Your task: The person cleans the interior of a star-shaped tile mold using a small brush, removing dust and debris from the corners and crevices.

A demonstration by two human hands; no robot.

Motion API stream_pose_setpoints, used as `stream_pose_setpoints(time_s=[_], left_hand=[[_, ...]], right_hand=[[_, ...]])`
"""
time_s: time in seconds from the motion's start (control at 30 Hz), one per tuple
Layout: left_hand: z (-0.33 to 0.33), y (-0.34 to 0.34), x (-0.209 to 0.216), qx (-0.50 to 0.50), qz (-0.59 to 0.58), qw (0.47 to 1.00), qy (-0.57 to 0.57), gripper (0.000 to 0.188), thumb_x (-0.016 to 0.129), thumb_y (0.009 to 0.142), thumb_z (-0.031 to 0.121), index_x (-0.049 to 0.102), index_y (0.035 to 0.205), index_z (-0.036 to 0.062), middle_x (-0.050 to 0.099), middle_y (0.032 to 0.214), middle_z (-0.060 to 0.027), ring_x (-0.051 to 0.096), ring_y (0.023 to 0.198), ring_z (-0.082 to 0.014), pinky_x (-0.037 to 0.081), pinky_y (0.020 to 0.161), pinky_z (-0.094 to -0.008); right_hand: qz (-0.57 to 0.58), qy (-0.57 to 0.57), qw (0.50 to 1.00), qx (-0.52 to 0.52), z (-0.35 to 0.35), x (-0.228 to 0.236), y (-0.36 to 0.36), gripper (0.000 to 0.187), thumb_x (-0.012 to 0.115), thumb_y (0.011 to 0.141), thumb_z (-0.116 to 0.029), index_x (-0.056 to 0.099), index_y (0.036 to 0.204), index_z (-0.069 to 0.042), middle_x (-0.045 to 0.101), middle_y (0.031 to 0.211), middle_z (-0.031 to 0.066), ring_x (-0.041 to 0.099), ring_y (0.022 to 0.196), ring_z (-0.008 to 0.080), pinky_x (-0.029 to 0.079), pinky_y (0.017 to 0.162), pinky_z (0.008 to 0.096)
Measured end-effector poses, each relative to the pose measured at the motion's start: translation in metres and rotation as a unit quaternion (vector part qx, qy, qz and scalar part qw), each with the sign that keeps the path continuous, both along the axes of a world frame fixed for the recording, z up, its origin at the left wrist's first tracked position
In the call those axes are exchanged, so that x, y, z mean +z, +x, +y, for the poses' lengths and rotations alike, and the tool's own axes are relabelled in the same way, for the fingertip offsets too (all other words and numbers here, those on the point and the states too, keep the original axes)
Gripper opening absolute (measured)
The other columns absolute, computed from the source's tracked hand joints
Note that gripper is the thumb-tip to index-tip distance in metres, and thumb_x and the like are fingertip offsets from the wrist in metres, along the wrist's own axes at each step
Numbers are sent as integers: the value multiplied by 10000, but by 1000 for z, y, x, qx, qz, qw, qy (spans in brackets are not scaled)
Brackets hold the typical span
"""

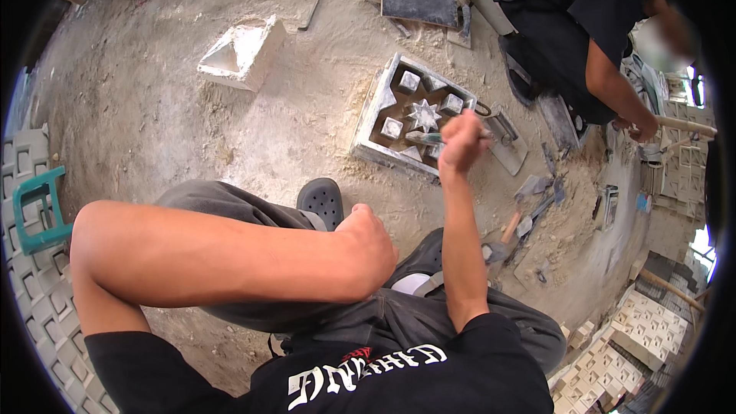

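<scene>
Right hand is fisted around a thin tool, its tip blurred, over the star-patterned mould; left hand is curled closed, its fingers hidden

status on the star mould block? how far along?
Done: the square mould sits on the sandy ground with its star centre and small cubes standing clean. In hand: the right hand works a small tool at the mould's near edge; the left hand rests on the knee. Left: the piece is not yet out of its frame.
</scene>
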State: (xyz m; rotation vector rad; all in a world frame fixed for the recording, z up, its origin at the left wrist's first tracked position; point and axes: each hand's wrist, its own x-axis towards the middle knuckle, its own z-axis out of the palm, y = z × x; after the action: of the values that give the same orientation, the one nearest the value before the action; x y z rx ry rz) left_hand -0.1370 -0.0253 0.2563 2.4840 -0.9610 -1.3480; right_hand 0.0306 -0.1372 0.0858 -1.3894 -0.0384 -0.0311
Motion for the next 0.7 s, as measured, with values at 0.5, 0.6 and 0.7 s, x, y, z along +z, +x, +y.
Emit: stream_pose_setpoints(time_s=[0.5,0.6,0.7], left_hand=[[-4,3,4,-16,25,999,16,607,688,794,542,606,1146,54,673,1064,-88,612,1047,-246,424,853,-380],[-3,9,5,-19,21,1000,-4,609,688,796,541,607,1155,55,671,1074,-91,609,1056,-245,423,853,-379],[-4,9,2,-21,16,1000,-6,607,685,798,540,608,1156,57,672,1071,-91,611,1055,-244,423,851,-380]], right_hand=[[10,36,986,160,-16,-10,8,430,461,932,-143,288,539,-107,331,472,8,271,384,88,232,379,267],[-33,-4,976,214,-10,-1,9,451,469,973,-222,312,572,-89,379,561,33,310,409,94,242,381,256],[-97,-11,969,228,-3,26,9,508,467,1007,-319,317,583,-83,359,586,26,302,411,92,242,381,255]])
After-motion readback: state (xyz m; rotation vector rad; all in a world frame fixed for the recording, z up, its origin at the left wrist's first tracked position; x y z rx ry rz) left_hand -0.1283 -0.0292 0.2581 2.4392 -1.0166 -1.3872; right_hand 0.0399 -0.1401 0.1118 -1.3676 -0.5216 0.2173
